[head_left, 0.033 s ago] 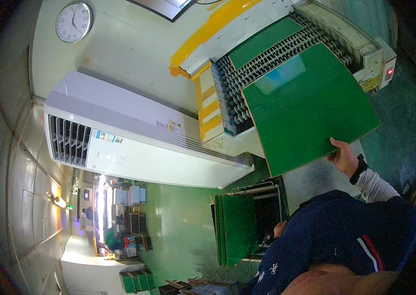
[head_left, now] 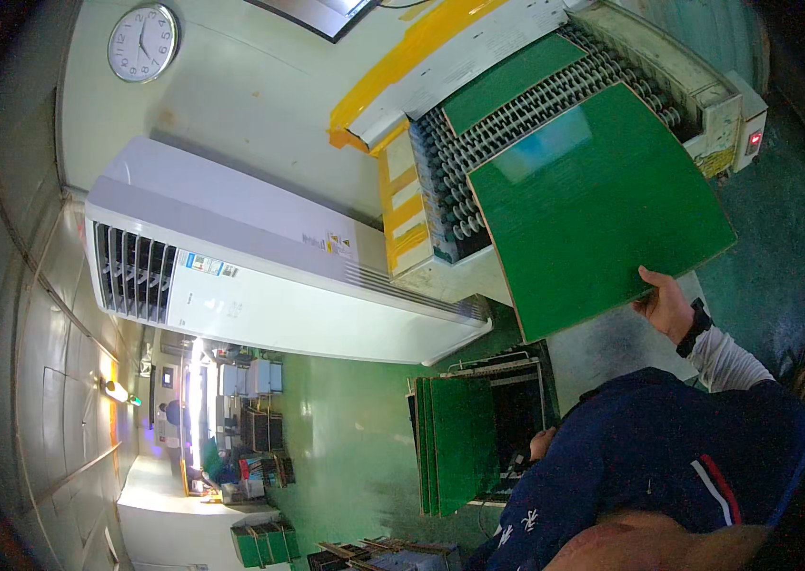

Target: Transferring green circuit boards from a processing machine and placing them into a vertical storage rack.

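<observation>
My right hand (head_left: 671, 306) grips the near edge of a large green panel (head_left: 602, 209), thumb on its upper face and fingers underneath. A dark band circles that wrist, below a pale sleeve. The panel is tilted, its far part over the roller conveyor (head_left: 459, 205). Another green panel (head_left: 516, 81) lies flat on the rollers farther back. My left hand (head_left: 541, 443) is low, beside a dark rack (head_left: 521, 381) holding several upright green panels (head_left: 459, 443). My dark blue sleeve partly covers it, and its fingers are too hidden to read.
A tall white air conditioner (head_left: 307, 276) stands left of the conveyor, against a wall with a round clock (head_left: 143, 43). Yellow tape (head_left: 412, 57) edges the machine. More racked boards (head_left: 264, 544) stand at the lower left. A grey surface (head_left: 602, 352) lies below the held panel.
</observation>
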Motion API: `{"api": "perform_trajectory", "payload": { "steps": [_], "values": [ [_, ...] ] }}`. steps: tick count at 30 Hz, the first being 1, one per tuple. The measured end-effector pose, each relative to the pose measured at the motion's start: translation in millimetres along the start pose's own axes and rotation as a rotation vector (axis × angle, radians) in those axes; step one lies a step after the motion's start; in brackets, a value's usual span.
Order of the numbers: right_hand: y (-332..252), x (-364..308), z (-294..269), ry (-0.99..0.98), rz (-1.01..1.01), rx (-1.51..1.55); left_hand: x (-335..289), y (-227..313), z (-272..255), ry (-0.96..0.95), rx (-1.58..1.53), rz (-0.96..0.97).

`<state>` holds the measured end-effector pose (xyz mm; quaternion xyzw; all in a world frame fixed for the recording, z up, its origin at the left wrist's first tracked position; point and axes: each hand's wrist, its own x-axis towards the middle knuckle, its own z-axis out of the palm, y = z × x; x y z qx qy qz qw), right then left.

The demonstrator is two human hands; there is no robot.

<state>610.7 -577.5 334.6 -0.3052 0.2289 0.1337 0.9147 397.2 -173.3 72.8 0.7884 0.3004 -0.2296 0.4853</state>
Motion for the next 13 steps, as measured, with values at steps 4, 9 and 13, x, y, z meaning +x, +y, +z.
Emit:
{"api": "perform_trajectory", "payload": {
  "steps": [4, 9, 13],
  "values": [
    [-1, 2, -6, 0.013, 0.01, 0.003, 8, -13, 3, 0.031, 0.381, 0.283],
    [1, 1, 2, -0.02, 0.005, -0.004, 36, -54, 19, -0.048, -0.413, -0.205],
    [2, 12, -24, -0.032, -0.086, -0.009, 47, -48, 19, -0.096, 0.064, -0.21]
  ]
}}
